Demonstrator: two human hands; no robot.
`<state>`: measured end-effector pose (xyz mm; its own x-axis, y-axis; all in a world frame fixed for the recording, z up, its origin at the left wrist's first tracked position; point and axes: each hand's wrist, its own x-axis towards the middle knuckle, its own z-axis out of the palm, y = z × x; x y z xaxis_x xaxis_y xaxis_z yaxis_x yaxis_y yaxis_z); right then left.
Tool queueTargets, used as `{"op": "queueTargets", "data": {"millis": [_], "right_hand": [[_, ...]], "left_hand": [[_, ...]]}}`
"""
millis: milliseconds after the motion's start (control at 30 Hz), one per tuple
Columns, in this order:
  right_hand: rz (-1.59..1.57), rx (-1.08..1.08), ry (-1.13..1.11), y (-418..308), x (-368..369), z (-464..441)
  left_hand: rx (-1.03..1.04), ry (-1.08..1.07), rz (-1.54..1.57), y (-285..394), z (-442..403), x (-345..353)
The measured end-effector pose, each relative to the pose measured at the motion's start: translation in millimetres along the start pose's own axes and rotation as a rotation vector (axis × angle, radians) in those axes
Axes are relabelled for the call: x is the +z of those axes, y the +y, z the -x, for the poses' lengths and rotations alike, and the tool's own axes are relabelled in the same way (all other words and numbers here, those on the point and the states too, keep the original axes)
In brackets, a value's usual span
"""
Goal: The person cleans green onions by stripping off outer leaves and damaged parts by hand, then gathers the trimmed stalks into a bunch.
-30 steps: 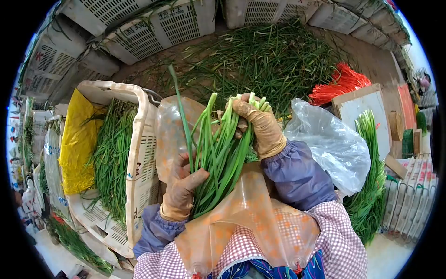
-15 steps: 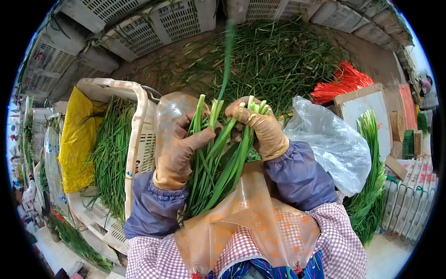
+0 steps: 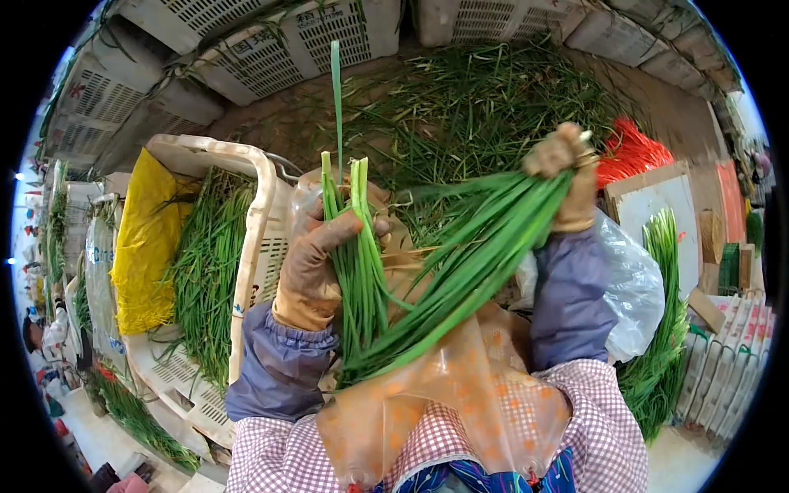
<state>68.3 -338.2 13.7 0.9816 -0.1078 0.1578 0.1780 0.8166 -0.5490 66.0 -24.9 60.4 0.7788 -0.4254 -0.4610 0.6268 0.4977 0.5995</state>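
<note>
My left hand (image 3: 316, 263), in a stained tan glove, is closed around a small bunch of green stalks (image 3: 359, 255) with pale cut ends pointing up. One long leaf (image 3: 337, 99) sticks up above that bunch. Up and to the right, my right hand (image 3: 565, 168) grips a larger green bunch (image 3: 485, 246) near its pale ends; this hand is blurred. The larger bunch's leaves slant down to the left and meet the lower part of the left bunch, over a translucent apron (image 3: 452, 370) with orange spots.
A white crate (image 3: 267, 189) at left holds greens and a yellow sack (image 3: 144, 255). Loose leaves (image 3: 493, 107) cover the ground ahead. Red ties (image 3: 633, 156), a clear plastic bag (image 3: 637, 287) and a bundle of greens (image 3: 662, 345) are at right. Crates (image 3: 283, 57) line the back.
My right hand has moved right and slightly up with the larger bunch, away from my left hand. The smaller bunch stays in my left hand. The camera view has shifted slightly.
</note>
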Motion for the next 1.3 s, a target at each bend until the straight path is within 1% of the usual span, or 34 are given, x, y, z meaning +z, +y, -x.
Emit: {"op": "queueTargets", "data": {"millis": [67, 133, 167, 200, 233, 267, 300, 333, 400, 467, 500, 567, 600, 667, 700, 733, 767, 800, 833, 867, 933, 1000, 1033, 1100, 1133, 1200, 1233, 1300], "right_hand": [[0.291, -0.239, 0.19, -31.9, -3.1, -13.4], [0.87, -0.394, 0.459, -48.1, 0.8, -30.7], [1.182, -0.414, 0.504, -42.8, 18.5, -33.5], [1.285, -0.275, 0.45, -32.8, 37.2, -30.1], [1.332, -0.244, 0.192, -17.5, 45.0, -24.5], [1.341, -0.049, 0.002, -2.8, 58.8, -14.8], [1.267, 0.058, -0.174, 13.7, 64.3, -5.5], [1.17, 0.358, -0.185, 21.6, 83.0, 3.8], [1.025, 0.308, -0.333, 52.2, 78.8, 19.8], [0.842, 0.546, -0.229, 69.4, 90.8, 32.2], [0.841, 0.544, -0.225, 73.9, 89.3, 32.6], [0.582, 0.585, -0.05, 81.8, 85.6, 30.8], [0.81, 0.521, -0.056, 71.1, 88.2, 22.8], [0.684, 0.534, 0.031, 59.6, 87.8, 12.5], [0.647, 0.463, 0.035, 58.2, 92.0, 8.6], [0.653, 0.459, 0.036, 57.1, 96.1, 4.9], [0.608, 0.484, 0.034, 57.0, 100.3, 1.6], [0.561, 0.51, 0.032, 59.6, 104.3, -0.8], [0.55, 0.436, 0.079, 71.3, 106.5, -1.7], [0.552, 0.436, 0.078, 72.4, 104.8, -2.3], [0.458, 0.523, 0.077, 74.7, 103.1, -4.0], [0.434, 0.535, 0.106, 73.9, 99.1, -1.8], [0.433, 0.54, 0.122, 74.6, 93.9, -0.3], [0.413, 0.558, 0.157, 74.5, 83.2, 2.1], [0.416, 0.559, 0.16, 72.5, 81.8, 2.9], [0.317, 0.543, 0.164, 68.8, 79.9, 4.6], [0.299, 0.538, 0.166, 67.3, 78.5, 5.4], [0.306, 0.528, 0.157, 67.8, 77.5, 5.2]], "left_hand": [[0.025, 0.013, -0.011, 2.6, 1.4, 1.8], [0.016, -0.006, -0.014, 5.0, -2.9, -0.6], [0.02, -0.008, -0.016, 5.3, -5.4, -1.8], [-0.022, -0.029, 0.038, 4.2, -8.2, -3.6], [-0.069, -0.048, 0.092, 1.7, -10.7, -4.3], [-0.078, -0.048, 0.09, -1.0, -13.3, -4.2], [-0.047, -0.059, 0.097, -3.2, -16.6, -3.9], [-0.015, -0.067, 0.103, -4.6, -18.9, -3.8], [-0.002, -0.074, 0.109, -5.7, -21.2, -1.6], [0.015, -0.09, 0.114, -5.0, -21.6, -1.7], [0.006, -0.089, 0.131, -4.5, -21.5, -2.7], [0.0, -0.086, 0.15, -3.4, -20.6, -4.3], [-0.026, -0.06, 0.142, -2.4, -19.0, -5.1], [-0.046, -0.039, 0.134, -1.9, -16.9, -3.3], [-0.011, -0.016, 0.076, -4.5, -15.5, -0.5], [0.02, 0.006, 0.019, -7.3, -15.5, 3.7], [0.029, -0.075, 0.022, -5.3, -13.2, 15.0], [0.027, -0.08, 0.024, -8.6, -15.3, 15.2], [0.014, -0.075, 0.01, -12.3, -17.8, 13.0], [0.003, -0.069, -0.005, -14.7, -18.9, 11.9], [0.006, -0.05, -0.004, -13.2, -16.0, 12.2], [-0.067, -0.1, 0.143, -11.9, -16.6, 4.1], [-0.066, -0.096, 0.147, -12.1, -15.6, 4.1], [-0.023, -0.005, 0.177, -12.3, -15.3, 6.4], [-0.026, -0.006, 0.18, -12.8, -16.4, 5.1], [-0.045, 0.071, 0.158, -13.1, -19.3, -0.9], [-0.045, 0.07, 0.16, -13.6, -21.3, -4.7], [-0.091, -0.09, 0.258, -13.4, -24.8, -9.6]]}}
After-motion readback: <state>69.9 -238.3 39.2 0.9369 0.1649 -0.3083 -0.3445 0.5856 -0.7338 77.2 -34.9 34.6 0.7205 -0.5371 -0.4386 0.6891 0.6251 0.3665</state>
